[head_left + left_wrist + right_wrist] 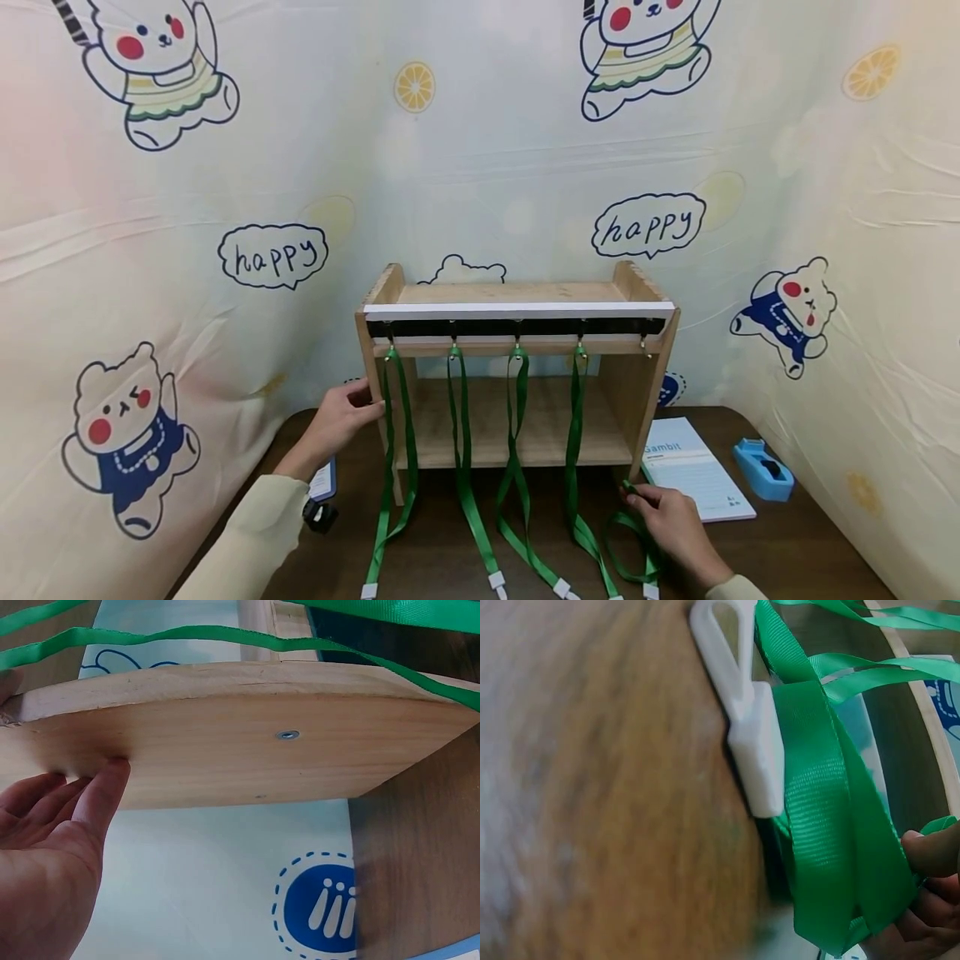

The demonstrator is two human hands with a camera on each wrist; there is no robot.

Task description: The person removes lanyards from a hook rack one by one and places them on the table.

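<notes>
A wooden shelf [517, 454] stands on the dark table, several green lanyards [465, 467] hanging from small hooks along its front rail [517, 327]. My left hand [347, 417] holds the shelf's left side panel, thumb at the front edge and fingers against the outer face [300, 765]. Low at the right, my right hand [675, 525] pinches a loose green lanyard [622, 533] between thumb and fingers. In the right wrist view this lanyard [817, 810] hangs in folds beside its white plastic clip [757, 750]. The rightmost hook [644, 346] carries no lanyard.
Right of the shelf lie a white and light-blue notebook [701, 471] and a blue tape dispenser [763, 469]. A blue-edged card [322, 482] and a small black object [320, 516] sit near my left forearm. A printed cloth [480, 167] surrounds the table.
</notes>
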